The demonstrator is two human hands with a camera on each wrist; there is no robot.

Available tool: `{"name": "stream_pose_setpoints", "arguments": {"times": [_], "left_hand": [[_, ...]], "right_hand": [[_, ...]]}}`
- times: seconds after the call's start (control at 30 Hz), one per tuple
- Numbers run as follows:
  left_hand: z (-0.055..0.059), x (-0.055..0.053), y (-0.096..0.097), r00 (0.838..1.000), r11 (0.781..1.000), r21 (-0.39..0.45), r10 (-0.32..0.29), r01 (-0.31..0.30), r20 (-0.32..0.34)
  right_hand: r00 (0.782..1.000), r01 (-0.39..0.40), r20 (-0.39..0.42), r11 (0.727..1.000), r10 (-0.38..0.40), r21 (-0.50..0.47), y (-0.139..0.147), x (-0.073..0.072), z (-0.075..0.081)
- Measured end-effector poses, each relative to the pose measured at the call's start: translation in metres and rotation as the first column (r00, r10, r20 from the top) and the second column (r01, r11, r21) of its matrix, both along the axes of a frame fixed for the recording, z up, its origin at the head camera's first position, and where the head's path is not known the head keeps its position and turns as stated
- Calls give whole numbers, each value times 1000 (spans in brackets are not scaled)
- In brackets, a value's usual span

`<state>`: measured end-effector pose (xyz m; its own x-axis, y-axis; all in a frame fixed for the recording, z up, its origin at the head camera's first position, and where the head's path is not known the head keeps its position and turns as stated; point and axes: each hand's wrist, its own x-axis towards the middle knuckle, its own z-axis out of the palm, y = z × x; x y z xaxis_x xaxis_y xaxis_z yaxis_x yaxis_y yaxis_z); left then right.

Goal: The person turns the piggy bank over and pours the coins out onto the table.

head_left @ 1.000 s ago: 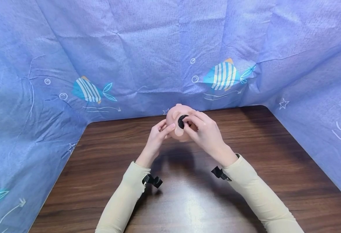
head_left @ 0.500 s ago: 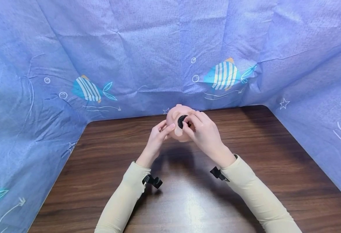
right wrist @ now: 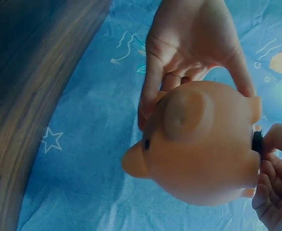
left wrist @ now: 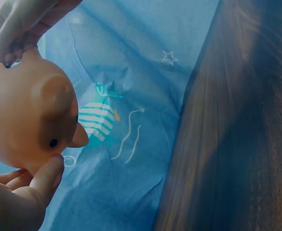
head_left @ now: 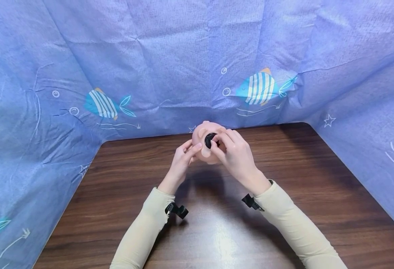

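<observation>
A pink piggy bank (head_left: 198,131) is held up over the table with its belly and stubby feet facing me. Around its left side, my left hand (head_left: 179,161) grips it with the thumb on the belly. In the middle of the belly sits a round black plug (head_left: 208,140). My right hand (head_left: 239,156) pinches this plug between thumb and fingers. From the right wrist view, the snout, one eye and an ear of the piggy bank (right wrist: 213,144) show, and the plug (right wrist: 257,141) is at its underside. In the left wrist view the right fingers partly hide the plug.
The dark wood-grain table (head_left: 123,209) lies beneath both hands. Blue cloth (head_left: 170,56) printed with fish hangs along the back and both sides, close behind the piggy bank. Black wrist straps (head_left: 177,210) stick out below the sleeves.
My right wrist has shifted slightly left, while the fingers keep their pinch on the black plug. The left hand and the piggy bank stay almost where they were.
</observation>
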<state>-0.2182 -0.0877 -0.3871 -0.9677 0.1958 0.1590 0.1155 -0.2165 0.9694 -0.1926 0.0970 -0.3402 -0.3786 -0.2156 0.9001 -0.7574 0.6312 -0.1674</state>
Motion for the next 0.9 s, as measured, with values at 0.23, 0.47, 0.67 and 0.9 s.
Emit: {"name": "stream_pose_setpoints", "arguments": {"times": [0.23, 0.47, 0.67, 0.9], "left_hand": [[-2, -1, -1, 1000, 1000, 11, 0, 0, 11], [-4, -1, 0, 1000, 999, 38, -4, 3, 15], [-4, -1, -1, 1000, 999, 41, 1, -1, 6], [-4, -1, -2, 1000, 1000, 25, 7, -7, 9]], "right_hand": [[999, -31, -23, 999, 30, -39, 2, 1, 13], [999, -23, -32, 998, 22, -51, 5, -1, 21], [1000, 1, -5, 996, -1, -93, 18, -7, 24], [998, 69, 5, 980, -69, -185, 48, -19, 36]]}}
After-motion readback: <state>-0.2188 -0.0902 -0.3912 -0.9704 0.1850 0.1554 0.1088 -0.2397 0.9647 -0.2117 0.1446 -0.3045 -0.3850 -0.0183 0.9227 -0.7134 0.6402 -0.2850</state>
